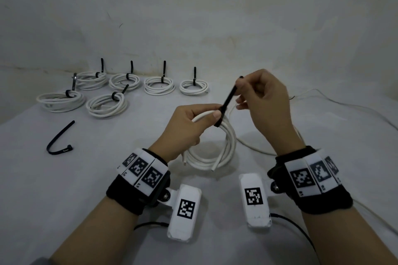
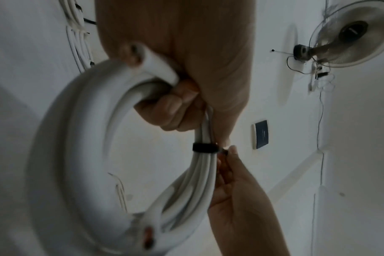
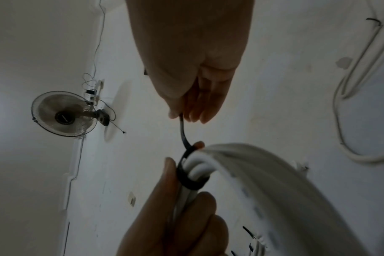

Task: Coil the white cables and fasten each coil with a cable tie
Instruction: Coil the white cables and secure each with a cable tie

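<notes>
My left hand [image 1: 193,123] grips the top of a white cable coil [image 1: 217,153] that hangs upright over the table, thumb lying along the strands. A black cable tie [image 1: 226,104] is looped tight round the coil beside that thumb, and its tail points up and to the right. My right hand [image 1: 261,97] pinches the tail near its end. In the left wrist view the tie's band [image 2: 205,147] circles the bundled strands [image 2: 81,138]. The right wrist view shows the loop [image 3: 190,175] around the strands and the tail [image 3: 183,131] running up into my fingers [image 3: 195,107].
Several tied white coils [image 1: 125,88] lie in rows at the back left of the grey table [image 1: 86,178]. A spare black cable tie [image 1: 59,141] lies loose at the left. A loose white cable [image 1: 323,101] trails across the right side.
</notes>
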Tool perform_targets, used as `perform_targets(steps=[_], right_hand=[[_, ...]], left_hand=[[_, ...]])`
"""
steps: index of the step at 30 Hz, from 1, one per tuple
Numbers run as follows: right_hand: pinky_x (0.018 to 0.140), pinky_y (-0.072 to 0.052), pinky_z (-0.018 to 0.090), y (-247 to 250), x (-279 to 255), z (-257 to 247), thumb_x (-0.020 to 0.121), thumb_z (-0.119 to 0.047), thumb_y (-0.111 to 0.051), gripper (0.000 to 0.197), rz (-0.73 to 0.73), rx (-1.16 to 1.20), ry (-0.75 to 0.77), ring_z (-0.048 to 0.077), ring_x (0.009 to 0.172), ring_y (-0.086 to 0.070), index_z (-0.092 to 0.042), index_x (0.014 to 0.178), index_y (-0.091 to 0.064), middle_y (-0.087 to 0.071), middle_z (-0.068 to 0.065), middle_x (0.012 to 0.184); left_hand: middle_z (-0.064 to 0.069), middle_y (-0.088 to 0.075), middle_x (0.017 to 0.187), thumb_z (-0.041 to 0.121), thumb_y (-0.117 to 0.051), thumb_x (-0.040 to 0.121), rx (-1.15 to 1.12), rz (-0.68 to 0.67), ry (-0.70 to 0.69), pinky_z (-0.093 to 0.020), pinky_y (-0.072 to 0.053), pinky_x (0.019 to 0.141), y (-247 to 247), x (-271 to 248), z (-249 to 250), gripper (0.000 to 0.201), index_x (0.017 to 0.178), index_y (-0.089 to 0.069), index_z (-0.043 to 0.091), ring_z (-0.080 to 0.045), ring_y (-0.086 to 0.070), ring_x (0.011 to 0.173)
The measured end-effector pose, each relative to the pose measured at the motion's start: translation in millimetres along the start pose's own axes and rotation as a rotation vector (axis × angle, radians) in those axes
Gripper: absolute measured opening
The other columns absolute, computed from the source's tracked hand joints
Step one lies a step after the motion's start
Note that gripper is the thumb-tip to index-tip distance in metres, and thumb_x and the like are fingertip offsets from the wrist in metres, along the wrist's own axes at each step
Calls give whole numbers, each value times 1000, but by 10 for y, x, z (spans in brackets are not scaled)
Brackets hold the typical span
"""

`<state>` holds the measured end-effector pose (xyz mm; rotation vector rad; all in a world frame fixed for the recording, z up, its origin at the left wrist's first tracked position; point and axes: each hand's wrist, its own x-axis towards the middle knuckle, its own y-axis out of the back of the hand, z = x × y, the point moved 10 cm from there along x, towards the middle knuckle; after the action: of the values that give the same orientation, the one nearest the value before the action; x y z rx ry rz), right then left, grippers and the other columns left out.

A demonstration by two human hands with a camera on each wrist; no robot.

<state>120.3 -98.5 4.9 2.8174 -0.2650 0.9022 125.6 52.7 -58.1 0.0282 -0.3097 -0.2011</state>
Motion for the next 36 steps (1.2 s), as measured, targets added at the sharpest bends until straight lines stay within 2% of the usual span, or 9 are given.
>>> perform_targets(steps=[4,6,10,15,20,24,30,33,36], right_hand=[[68,-57,33,-453,-172,286,89,-33,-56,17,-385,15,-183,15,71,-67,-18,96,-55,-68,11,79],[63,-57,33,-598,-275,362,92,-30,-55,15,-480,4,-225,18,67,-66,-15,98,-55,-65,10,76],[50,-45,27,-548,-230,429,96,-28,-50,19,-354,-38,-194,16,47,-56,-10,94,-54,-54,1,60],[57,-46,35,-497,-210,643,96,-32,-51,29,-259,-45,-266,16,49,-56,-4,95,-58,-55,-1,57],[72,-51,29,-454,-204,771,101,-37,-35,44,-263,-183,-219,16,73,-60,-4,93,-64,-64,11,81],[70,-34,11,-451,-238,1042,96,-18,-48,15,-415,-520,-154,16,93,-54,-17,92,-62,-57,1,96],[87,-30,19,-531,-293,1281,92,-19,-56,19,-545,-632,-176,19,113,-49,-14,109,-63,-52,5,119],[84,-28,18,-561,-287,1320,92,-20,-57,20,-570,-654,-186,20,114,-46,-15,110,-63,-52,5,120],[82,-29,18,-569,-265,1311,91,-19,-58,18,-561,-657,-175,19,112,-47,-16,108,-64,-53,5,117]], left_hand=[[12,-37,42,21,-52,95,-96,161,-8,-17,-29,38,189,38,-6,22,111,-65,15,-5,-28,39],[12,-36,43,22,-50,96,-119,188,-29,-18,-30,39,234,52,26,19,108,-64,17,-5,-29,39],[5,-47,56,27,-47,96,-112,150,-4,-23,-46,49,235,76,-38,13,101,-56,19,-7,-44,48],[-2,-47,69,32,-32,102,95,83,93,-43,-54,70,193,86,-210,28,98,-52,13,-11,-54,56],[-2,-42,64,29,-31,103,128,211,89,-32,-56,58,448,126,-248,34,105,-54,4,-2,-45,44],[-3,-49,71,29,-34,102,181,269,146,-26,-53,46,665,208,-348,27,103,-50,8,-6,-47,46],[-2,-55,72,30,-33,102,327,342,311,-17,-40,39,1247,630,-670,20,102,-43,13,-13,-49,47],[-5,-55,67,28,-35,102,411,378,355,-11,-33,33,1564,801,-843,18,99,-45,13,-3,-45,28],[-9,-53,60,23,-37,102,451,379,366,-16,-35,35,1772,913,-980,22,98,-51,6,-3,-42,24]])
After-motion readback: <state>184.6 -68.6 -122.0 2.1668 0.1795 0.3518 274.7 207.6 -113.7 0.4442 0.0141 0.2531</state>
